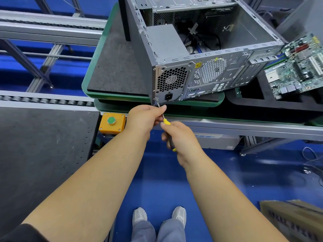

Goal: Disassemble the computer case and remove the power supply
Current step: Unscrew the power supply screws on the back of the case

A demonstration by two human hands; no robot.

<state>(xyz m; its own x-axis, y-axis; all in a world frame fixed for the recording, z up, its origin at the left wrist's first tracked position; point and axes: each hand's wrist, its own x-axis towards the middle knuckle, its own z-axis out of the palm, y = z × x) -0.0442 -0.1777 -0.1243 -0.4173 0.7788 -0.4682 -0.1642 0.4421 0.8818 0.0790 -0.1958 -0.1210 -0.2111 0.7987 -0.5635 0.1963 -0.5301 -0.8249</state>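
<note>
Nearest, the right hand (181,138) wraps its grip round the yellow-and-black handle of the slim steel-shafted screwdriver (165,120), set low and behind so it can turn and push along the shaft. Just beyond, the left hand (145,117) pinches the bare shaft close to the tip, most likely to steady the blade on a screw at the near lower-left corner of the case's rear panel; the screw head itself is too small to make out.

The open grey sheet-metal computer case (206,67) lies on its side on a green-rimmed, black-matted tray (111,67) on the bench, its rear panel facing the person and hanging slightly past the tray's near edge, which gives the tool a straight line in. The grey boxed power supply (166,42) sits inside the case's near left corner, its honeycomb fan grille and socket showing through the rear panel.

There is free room below and left of the hands; an orange box with a green button (111,123) sits near left. To the far right a green circuit board (295,67) leans beside the case, narrowing that side.
</note>
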